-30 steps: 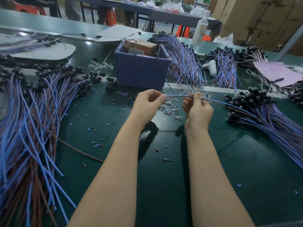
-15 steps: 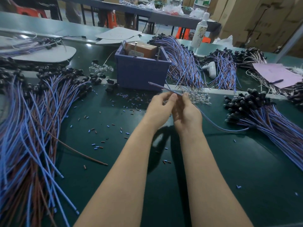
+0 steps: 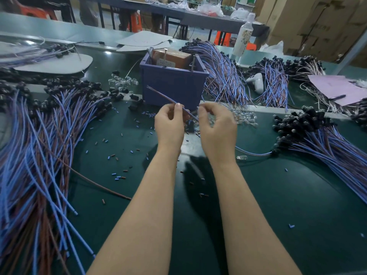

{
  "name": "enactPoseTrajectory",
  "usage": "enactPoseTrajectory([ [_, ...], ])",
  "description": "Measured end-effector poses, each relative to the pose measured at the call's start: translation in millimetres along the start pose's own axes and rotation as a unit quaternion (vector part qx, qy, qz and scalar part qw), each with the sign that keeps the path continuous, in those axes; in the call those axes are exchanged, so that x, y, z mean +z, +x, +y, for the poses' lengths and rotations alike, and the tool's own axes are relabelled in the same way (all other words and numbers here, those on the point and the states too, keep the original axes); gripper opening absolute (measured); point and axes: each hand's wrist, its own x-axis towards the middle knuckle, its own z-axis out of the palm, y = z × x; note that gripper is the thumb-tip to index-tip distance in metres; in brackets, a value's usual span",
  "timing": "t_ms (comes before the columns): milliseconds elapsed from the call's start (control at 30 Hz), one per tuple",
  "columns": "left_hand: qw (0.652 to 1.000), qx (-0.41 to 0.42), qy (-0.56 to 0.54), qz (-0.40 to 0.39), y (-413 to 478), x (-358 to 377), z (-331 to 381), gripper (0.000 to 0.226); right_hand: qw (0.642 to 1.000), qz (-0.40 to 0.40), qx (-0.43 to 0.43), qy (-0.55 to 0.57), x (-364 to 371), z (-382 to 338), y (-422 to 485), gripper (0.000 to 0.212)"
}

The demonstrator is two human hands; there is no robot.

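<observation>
Left hand (image 3: pixel 168 126) has the wire (image 3: pixel 166 98) pinched between thumb and forefinger, up off the counter (image 3: pixel 278 195) and right in front of the blue bin (image 3: pixel 174 86). The wire lies on a slant: its free end pokes up and away to the left, past the left fingertips, towards the bin wall. The rest slopes down to the right, slips behind the right hand (image 3: pixel 217 128) and trails across the counter to the heap of black-capped wires (image 3: pixel 317 139).

The right hand sits just beside the left, fingers curled, thumb and forefinger close together near the sloping stretch. It is blurred, so I cannot tell whether it grips the wire, a small clear bulb or nothing at all.

The left hand is the nearer one to that free end, which lies up and to the left of it. By my reading, anything meant for that tip has to come in along the slant, from the bin side.

Compared with a second ago, the wire is no longer stretched near level between the two hands. Half a second back the hands were pressed together; now they have parted, a gap shows between them, and more of the end sticks out beyond the left hand
</observation>
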Motion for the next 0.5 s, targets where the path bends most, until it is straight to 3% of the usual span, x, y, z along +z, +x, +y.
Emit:
enactPoseTrajectory([
  [67,1.000,0.002,-0.003,0.000,1,-1,-1,0.016,0.995,-0.090,0.031,-0.034,4,7,-2,0.019],
  [133,1.000,0.000,0.001,-0.011,1,0,-3,0.014,0.991,-0.117,0.061,-0.026,7,9,-4,0.019],
  [300,0.992,0.002,0.085,-0.091,-3,7,-10,0.014,0.993,-0.064,0.101,0.017,7,8,-3,0.018],
  [400,0.994,0.006,0.063,-0.094,-4,7,-10,0.011,0.990,-0.054,0.117,0.050,9,8,-3,0.016],
  [500,0.997,0.005,0.034,-0.072,-4,6,-8,0.013,0.983,0.011,0.155,0.097,12,9,0,0.013],
])
